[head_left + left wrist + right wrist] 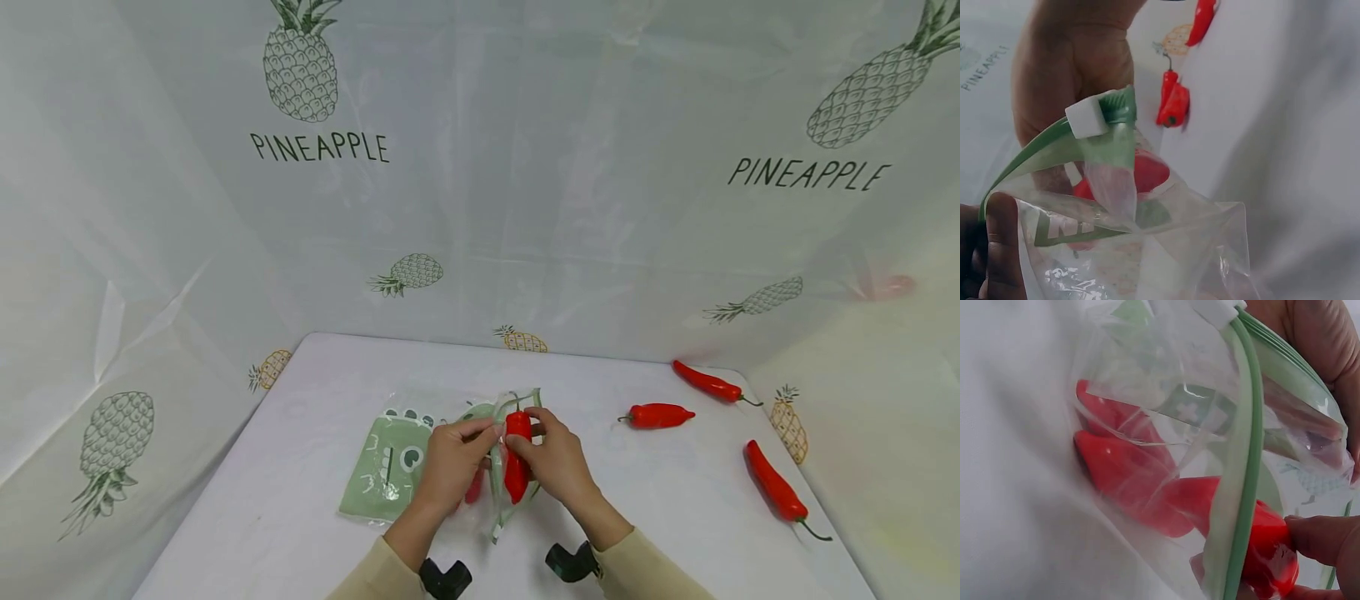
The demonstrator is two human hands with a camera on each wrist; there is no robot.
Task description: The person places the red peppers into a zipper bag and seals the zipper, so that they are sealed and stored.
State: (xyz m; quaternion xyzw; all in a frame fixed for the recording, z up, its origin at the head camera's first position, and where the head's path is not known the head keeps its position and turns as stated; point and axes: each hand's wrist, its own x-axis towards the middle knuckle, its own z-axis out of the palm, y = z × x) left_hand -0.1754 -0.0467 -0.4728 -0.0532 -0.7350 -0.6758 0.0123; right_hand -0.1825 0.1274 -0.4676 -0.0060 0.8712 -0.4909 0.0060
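Observation:
My right hand (555, 458) pinches a red pepper (517, 454) between thumb and fingers at the mouth of a clear zip bag. In the right wrist view the pepper (1269, 556) passes the bag's green zip edge (1250, 456), its narrow end inside. Two more red peppers (1125, 478) lie in the bag. My left hand (452, 462) pinches the bag's edge; in the left wrist view its thumb (1004, 240) presses the rim near the green strip, and a white slider (1085, 117) sits on the zip.
A green bag with a cartoon face (386, 467) lies at the left, partly under my left arm. Three red peppers rest at the table's right: one at the back (708, 383), one nearer the middle (658, 416), one near the right edge (776, 483). Printed sheeting (525, 208) hangs behind.

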